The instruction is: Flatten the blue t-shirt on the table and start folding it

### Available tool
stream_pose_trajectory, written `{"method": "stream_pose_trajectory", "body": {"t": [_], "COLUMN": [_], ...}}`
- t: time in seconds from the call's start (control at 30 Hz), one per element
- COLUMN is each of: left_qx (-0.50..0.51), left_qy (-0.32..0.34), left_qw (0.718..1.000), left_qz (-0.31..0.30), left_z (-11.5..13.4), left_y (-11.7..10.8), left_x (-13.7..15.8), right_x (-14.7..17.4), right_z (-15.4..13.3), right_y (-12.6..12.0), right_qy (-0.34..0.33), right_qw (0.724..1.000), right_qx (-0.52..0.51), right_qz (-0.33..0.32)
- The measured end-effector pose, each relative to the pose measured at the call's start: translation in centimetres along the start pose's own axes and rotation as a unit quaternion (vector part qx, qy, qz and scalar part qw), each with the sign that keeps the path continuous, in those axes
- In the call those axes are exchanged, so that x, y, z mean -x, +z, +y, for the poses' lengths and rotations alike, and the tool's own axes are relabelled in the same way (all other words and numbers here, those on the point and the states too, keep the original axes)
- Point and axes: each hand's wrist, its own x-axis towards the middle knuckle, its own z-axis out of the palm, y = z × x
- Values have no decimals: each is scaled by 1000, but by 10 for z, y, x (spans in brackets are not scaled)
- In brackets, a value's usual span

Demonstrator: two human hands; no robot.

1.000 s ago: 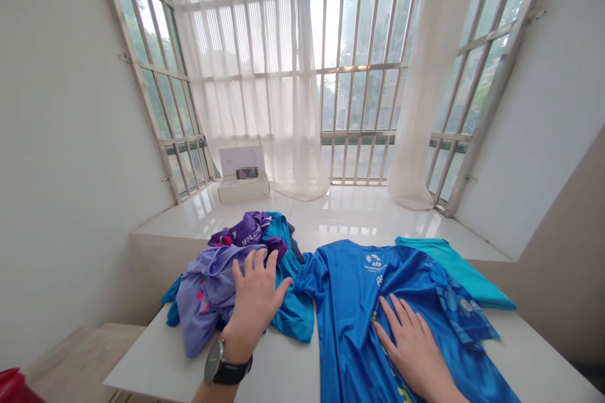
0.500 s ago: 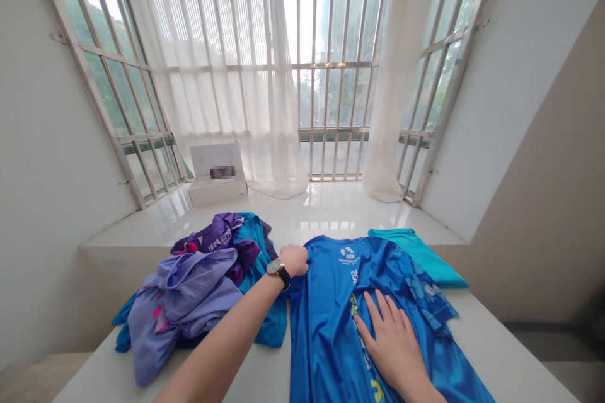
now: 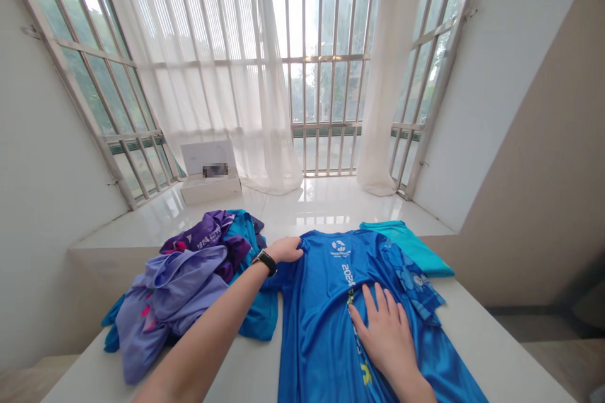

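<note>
A bright blue T-shirt (image 3: 326, 315) lies spread on the white table (image 3: 482, 334), its right sleeve folded over the body. My left hand (image 3: 286, 249), with a black watch on the wrist, grips the shirt at its left shoulder near the collar. My right hand (image 3: 385, 330) rests flat on the shirt's middle, fingers spread. A heap of purple, lilac and teal clothes (image 3: 189, 277) sits just left of my left arm.
A folded teal garment (image 3: 406, 245) lies at the table's far right corner. Behind the table runs a glossy white window ledge (image 3: 321, 201) with an open white box (image 3: 208, 173), sheer curtains and barred windows. Walls close in on both sides.
My left hand left the clothes heap and reached to the blue shirt's left shoulder, closing on it. My right hand stayed flat on the shirt. The view shifted rightward.
</note>
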Motion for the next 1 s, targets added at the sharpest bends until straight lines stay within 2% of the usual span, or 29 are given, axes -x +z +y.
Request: {"method": "stream_pose_trajectory", "body": {"t": [0.1, 0.27, 0.47, 0.57, 0.7, 0.77, 0.83, 0.9, 1.0], "left_qx": [47, 41, -66, -112, -156, -158, -144, -119, -79], "left_qy": [55, 73, 44, 6, -38, -31, 1, 39, 73], "left_qw": [996, 990, 987, 982, 972, 971, 975, 980, 985], "left_qz": [50, 113, 139, 151, 170, 178, 171, 152, 134], "left_z": [6, 9, -4, -14, -10, 6, 29, 56, 90], "left_y": [-7, -33, -83, -92, -74, -55, -33, -11, 16], "left_x": [3, 14, 34, 40, 45, 43, 37, 25, -1], "right_x": [0, -1, -3, -7, -14, -21, -32, -47, -77], "right_z": [1, 2, -6, -12, -14, -10, 1, 22, 69], "right_y": [0, 1, -8, -17, -33, -42, -49, -52, -50], "right_qy": [-2, -5, -10, -33, -77, -102, -134, -144, -67], "right_qw": [1000, 1000, 1000, 999, 992, 978, 953, 935, 947], "right_qx": [-5, -4, 9, -5, -65, -140, -241, -315, -312], "right_qz": [6, 17, 16, -3, -71, -115, -123, -71, 43]}}
